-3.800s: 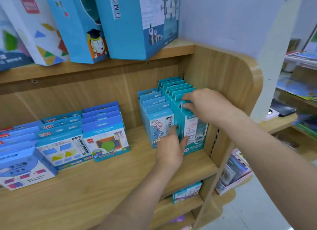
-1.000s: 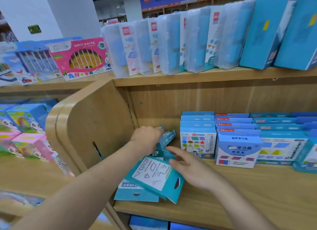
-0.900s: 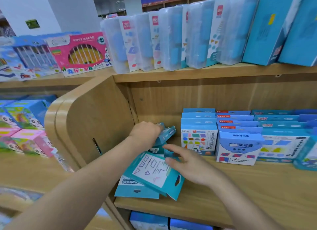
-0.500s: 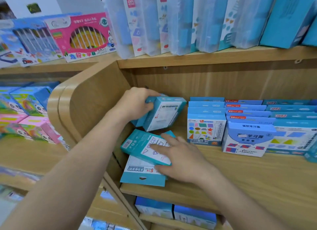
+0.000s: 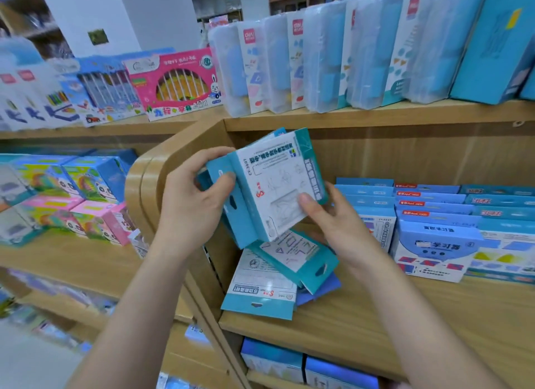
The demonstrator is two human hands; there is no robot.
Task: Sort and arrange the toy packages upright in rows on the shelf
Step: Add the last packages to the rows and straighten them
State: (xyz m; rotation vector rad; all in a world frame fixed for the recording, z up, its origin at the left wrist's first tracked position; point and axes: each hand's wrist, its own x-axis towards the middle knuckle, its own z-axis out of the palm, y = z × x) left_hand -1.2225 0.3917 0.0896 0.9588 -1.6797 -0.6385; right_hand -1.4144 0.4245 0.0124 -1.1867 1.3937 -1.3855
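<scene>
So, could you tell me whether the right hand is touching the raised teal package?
Touching. The head view shows the right hand pinching the raised teal package, its thumb lying on the white face.

Pale wooden shelves [image 5: 362, 114] with a rounded end panel [image 5: 144, 180] stood before a white wall [image 5: 150, 15] above a light floor [image 5: 26, 368].

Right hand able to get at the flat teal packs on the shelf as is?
Probably, path-wise: the flat teal packs lie uncovered just under the right hand, nothing between. But it pinches the raised pack along with the left hand, so it must let go first.
</scene>
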